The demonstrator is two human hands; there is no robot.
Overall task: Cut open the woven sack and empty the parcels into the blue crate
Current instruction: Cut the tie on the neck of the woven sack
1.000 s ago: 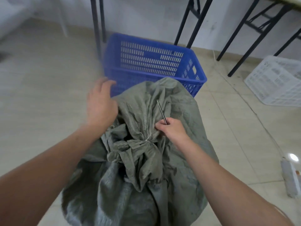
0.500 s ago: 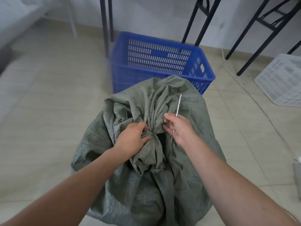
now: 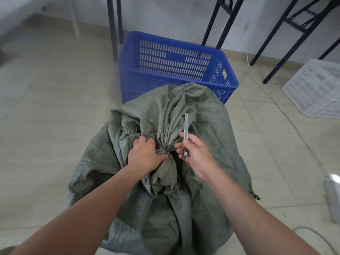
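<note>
A bulging grey-green woven sack [image 3: 207,144] stands on the tiled floor in front of me, its neck bunched and tied with thin string. My left hand [image 3: 145,155] grips the gathered neck just beside the tie. My right hand [image 3: 196,153] holds a slim metal utility knife [image 3: 186,133] upright, just right of the tie and apart from the cloth. Behind the sack stands the blue slotted crate [image 3: 176,57]; no parcels show in the part of it I can see. The sack hides its own contents.
Black metal table legs [image 3: 113,28] rise behind and beside the crate. A white plastic crate [image 3: 316,91] lies tilted at the right. A white power strip [image 3: 333,197] and cable lie on the floor at the right edge.
My left hand came down from the sack's far top and took hold of the tied neck. My right hand turned the knife upright and drew slightly back from the cloth.
</note>
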